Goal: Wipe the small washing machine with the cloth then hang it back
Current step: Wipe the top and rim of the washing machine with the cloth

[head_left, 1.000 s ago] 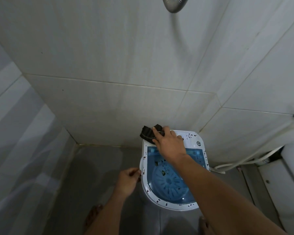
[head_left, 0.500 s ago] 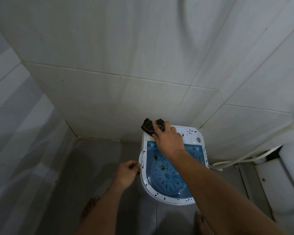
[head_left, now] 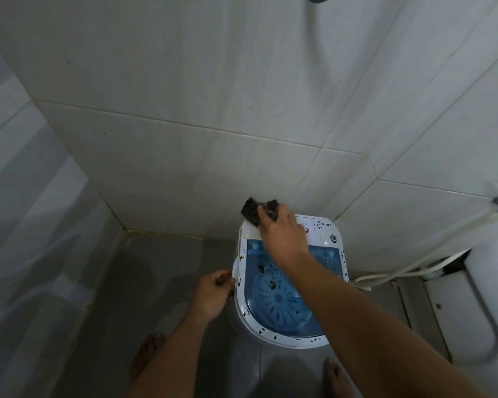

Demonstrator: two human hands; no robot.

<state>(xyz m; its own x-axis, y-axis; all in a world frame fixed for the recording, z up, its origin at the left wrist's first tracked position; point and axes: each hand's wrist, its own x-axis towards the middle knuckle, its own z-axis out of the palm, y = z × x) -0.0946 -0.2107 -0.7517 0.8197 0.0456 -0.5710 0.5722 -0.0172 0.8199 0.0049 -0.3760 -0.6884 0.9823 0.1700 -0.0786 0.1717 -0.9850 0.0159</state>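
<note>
Small washing machine [head_left: 292,337]: white, blue tub, rim flecked with dark specks; stands on grey floor in a tiled corner.
Cloth [head_left: 252,212]: dark, bunched; lies at the machine's far left corner, under and just beyond the fingers.
Right hand [head_left: 283,238]: fingers curled over the cloth, pressing it onto the white top panel.
Left hand [head_left: 213,293]: fingers curled at the machine's left rim, gripping its edge.
White hose [head_left: 400,272]: right of the machine, along the wall.

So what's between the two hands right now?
In the head view, the washing machine's speckled white left rim and a strip of blue tub lie between the left hand and the right hand, which holds the cloth.
</note>
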